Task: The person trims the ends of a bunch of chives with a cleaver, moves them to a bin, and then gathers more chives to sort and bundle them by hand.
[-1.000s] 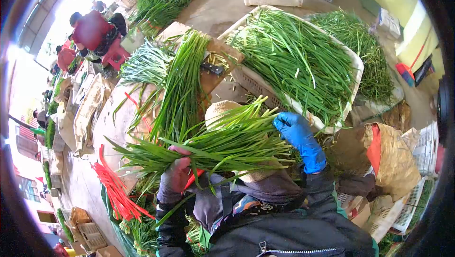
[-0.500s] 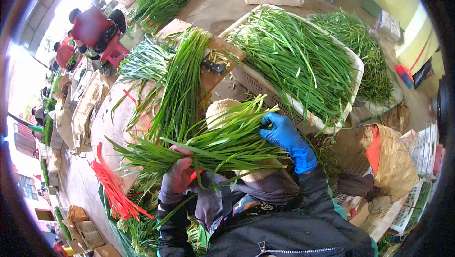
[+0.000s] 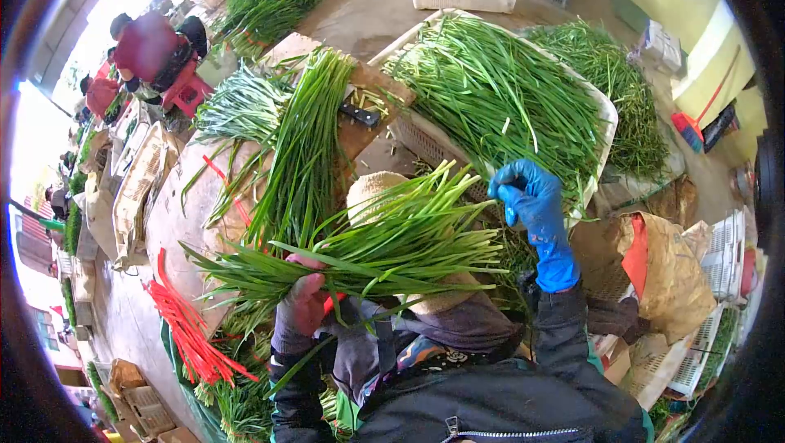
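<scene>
L hand (image 3: 307, 302) is clamped round the chive bunch (image 3: 401, 243) near its base. The bunch lies approx. horiz. in front of the torso. R hand (image 3: 530, 198), blue-gloved, is raised clear of the bunch beside the white crate (image 3: 612, 116) — fingers curled, I can't tell if it holds anything.

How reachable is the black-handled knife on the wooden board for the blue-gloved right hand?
Probably reachable: the blue-gloved right hand hovers beside the green leaf bundle, whose tips alone lie between it and the black-handled knife.
</scene>
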{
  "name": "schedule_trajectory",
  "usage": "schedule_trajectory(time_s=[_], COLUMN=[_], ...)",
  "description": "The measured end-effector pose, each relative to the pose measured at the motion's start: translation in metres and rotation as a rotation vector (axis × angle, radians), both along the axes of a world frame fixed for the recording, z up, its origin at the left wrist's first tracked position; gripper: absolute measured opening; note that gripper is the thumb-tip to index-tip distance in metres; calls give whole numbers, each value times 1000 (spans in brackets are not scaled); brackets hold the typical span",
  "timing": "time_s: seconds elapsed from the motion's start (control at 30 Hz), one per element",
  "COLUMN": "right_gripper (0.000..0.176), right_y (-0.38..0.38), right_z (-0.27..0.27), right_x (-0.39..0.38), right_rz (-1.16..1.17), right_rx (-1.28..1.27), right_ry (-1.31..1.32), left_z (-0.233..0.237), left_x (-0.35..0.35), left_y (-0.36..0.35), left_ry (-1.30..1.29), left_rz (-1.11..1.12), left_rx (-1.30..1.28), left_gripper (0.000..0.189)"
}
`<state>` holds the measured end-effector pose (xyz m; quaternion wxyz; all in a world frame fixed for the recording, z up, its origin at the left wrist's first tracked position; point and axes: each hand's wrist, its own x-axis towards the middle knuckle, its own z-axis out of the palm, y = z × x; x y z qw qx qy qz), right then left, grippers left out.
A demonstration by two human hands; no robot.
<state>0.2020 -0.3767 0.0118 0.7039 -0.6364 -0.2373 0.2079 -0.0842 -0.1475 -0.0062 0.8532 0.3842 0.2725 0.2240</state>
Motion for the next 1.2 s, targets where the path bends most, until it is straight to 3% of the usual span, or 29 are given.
schedule_trajectory(time_s=[0.03, 0.13, 0.3, 0.37, 0.43, 0.47, 0.53, 0.63, 0.73, 0.77, 0.93, 1.0, 1.03, 1.07, 1.13, 1.2], right_gripper=[7, 4, 13, 14, 16, 16, 18, 21, 25, 23, 16, 12, 10, 10, 8, 5], right_y=[-2, 4, 27, 30, 35, 37, 42, 52, 66, 73, 77, 63, 54, 44, 20, -14], right_z=[-2, -11, -54, -63, -62, -59, -52, -51, -77, -82, -87, -61, -45, -25, -12, 2], right_x=[-5, -20, -24, -23, -26, -27, -27, -27, -30, -31, -27, -27, -27, -25, -11, 7], right_rz=[41, 85, 28, 16, -23, -20, -8, 28, 13, 12, 69, 282, 287, 258, 40, -30], right_rx=[-30, -232, -371, -374, -406, -409, -487, -493, -455, -485, -426, -222, -179, -146, -162, -321], right_ry=[10, 87, -600, -606, -610, -609, -564, -651, -582, -574, -441, -63, -67, -14, -253, -54], left_z=[-9, -9, 0, -8, -13, -15, -16, -11, 17, 8, -10, -8, 0, -8, -28, -28], left_x=[-7, -8, 4, -3, -12, -14, -14, -7, 12, 14, -3, -4, 2, -1, -11, -8], left_y=[2, 2, -2, 1, 0, 1, 2, 1, -7, -1, 0, 1, -4, -3, 5, 5], left_ry=[138, 154, -62, -100, 217, 218, 79, 155, -18, 34, 48, -214, 28, 27, 30, -2], left_rz=[56, 45, -14, -26, 59, 61, -73, 16, 28, -14, 68, 73, 68, 64, 0, -13], left_rx=[-44, -43, 74, 50, 56, 53, 279, 73, 22, 187, 120, -271, 189, 180, 24, 71], left_gripper=[26, 26, 26, 26, 25, 25, 16, 11, 26, 26, 24, 24, 25, 25, 35, 38])
